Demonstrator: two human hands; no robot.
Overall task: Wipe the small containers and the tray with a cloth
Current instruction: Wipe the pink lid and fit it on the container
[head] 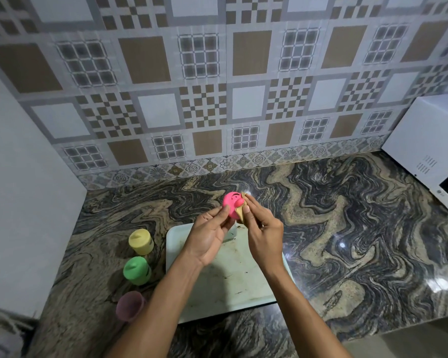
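Observation:
My left hand (209, 233) holds a small pink container (232, 206) up above the far end of the tray, lid facing me. My right hand (263, 229) pinches a small tan cloth (241, 211) against the pink container's right side. Below both hands lies a pale rectangular tray (230, 282) with dark smudges on its surface. To the tray's left stand a yellow container (141, 241), a green container (136, 270) and a purple container (130, 304) in a row on the counter.
The marbled stone counter (347, 228) stretches to the right. A white microwave (429, 148) stands at the far right. A patterned tile wall (217, 86) runs along the back and a plain white wall (23, 189) closes the left side.

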